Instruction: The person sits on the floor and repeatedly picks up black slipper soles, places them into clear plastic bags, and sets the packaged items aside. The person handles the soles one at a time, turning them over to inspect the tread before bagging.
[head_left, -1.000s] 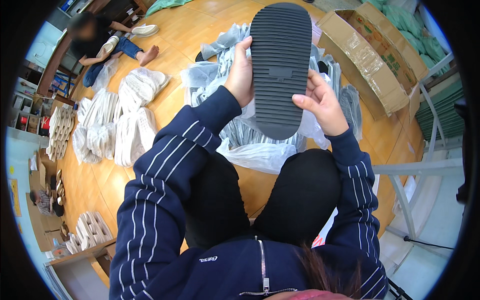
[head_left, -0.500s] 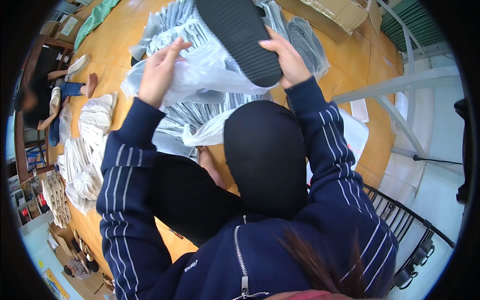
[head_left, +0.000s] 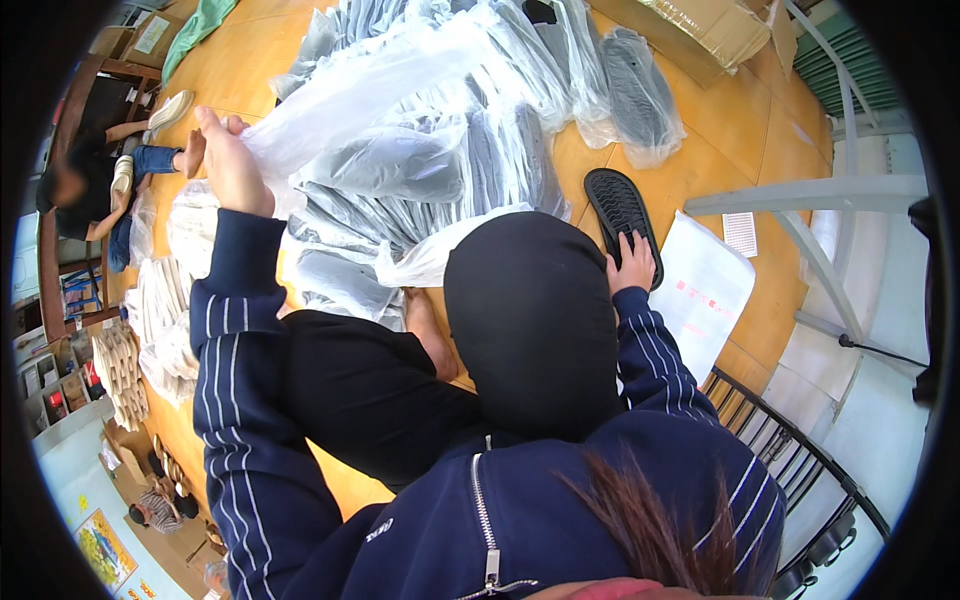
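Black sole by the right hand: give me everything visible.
The sole is black and elongated with a rounded far end, rubbery-looking, with a rim around a patterned upper face. It lies unbagged on the floor, beside a white sheet; contact with the sheet is unclear. The right hand rests on its near end, partly hiding it.

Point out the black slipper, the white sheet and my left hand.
black slipper (head_left: 613, 205): head view, on its patterned footbed, ahead of the fingers
white sheet (head_left: 712, 268): head view, on its flat face
left hand (head_left: 234, 168): head view, mid-hand
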